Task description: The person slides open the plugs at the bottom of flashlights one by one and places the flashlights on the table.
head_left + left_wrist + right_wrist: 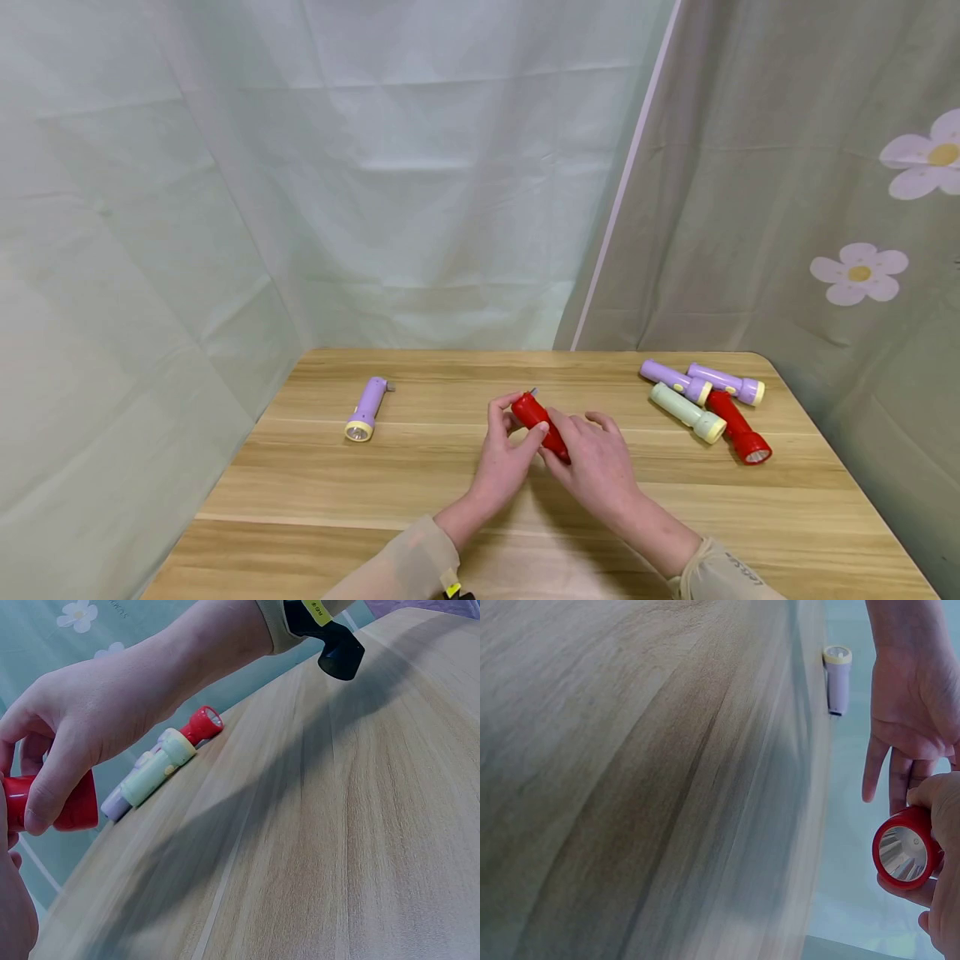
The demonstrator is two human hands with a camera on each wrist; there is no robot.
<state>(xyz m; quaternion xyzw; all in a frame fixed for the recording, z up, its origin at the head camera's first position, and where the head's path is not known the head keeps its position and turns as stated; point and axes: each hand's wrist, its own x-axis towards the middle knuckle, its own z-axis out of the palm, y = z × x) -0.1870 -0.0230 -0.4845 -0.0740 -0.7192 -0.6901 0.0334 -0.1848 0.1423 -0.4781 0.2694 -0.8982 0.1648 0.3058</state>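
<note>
Over the middle of the table, both hands hold a red flashlight (534, 414) tilted, its tail up toward the far left. My left hand (501, 467) pinches the tail half between thumb and index finger; its other fingers (876, 769) extend loosely in the right wrist view. A small grey piece (533, 391) juts out at the tail. My right hand (600, 467) grips the head end, with the thumb along the red body in the left wrist view. The clear lens (902, 853) faces the right wrist camera.
A purple flashlight (367, 408) lies alone at the left, a grey piece sticking out sideways from its tail. At the right lie two more purple flashlights (671, 379), a pale green one (686, 412) and another red one (741, 429), close together. Curtains (450, 208) hang behind the table.
</note>
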